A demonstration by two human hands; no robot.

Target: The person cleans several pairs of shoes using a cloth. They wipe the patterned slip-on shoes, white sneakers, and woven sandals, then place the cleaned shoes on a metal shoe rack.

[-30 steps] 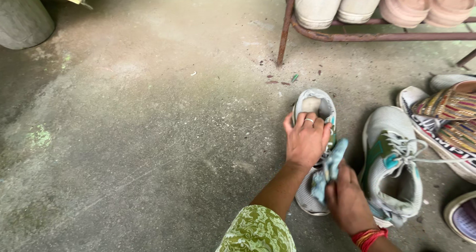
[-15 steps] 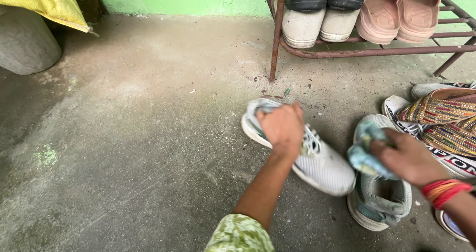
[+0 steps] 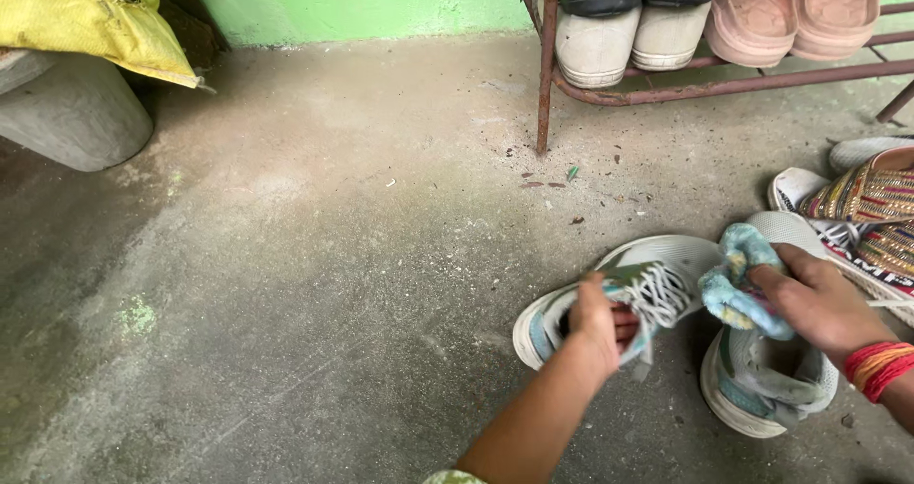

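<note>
Nearest, a grey sneaker (image 3: pixel 762 389) is seen standing on the concrete floor (image 3: pixel 314 284) at the near right, and it has not been moved. Just above it, a blue cloth (image 3: pixel 738 279) is squeezed in the right hand (image 3: pixel 819 303), whose fingers are closed around it. The cloth has been brought closer to the white sneaker (image 3: pixel 628 294) and is now pressed against its toe end.

The white sneaker is gripped at its opening by the left hand (image 3: pixel 600 322), with the fingers tucked inside. Half a second ago it was held from above with the toe pointed to the near right; now it has been turned, so the toe is pointed to the far right and the white laces (image 3: pixel 657 294) are facing up.

At the right edge, striped sandals (image 3: pixel 866 198) are piled on another shoe. Farther off, a rusty shoe rack (image 3: pixel 666 89) is filled with white shoes (image 3: pixel 628 41) and pink shoes (image 3: pixel 790 13). At the far left, a yellow sack (image 3: pixel 86 18) is laid over a grey stone (image 3: pixel 76 113).
</note>
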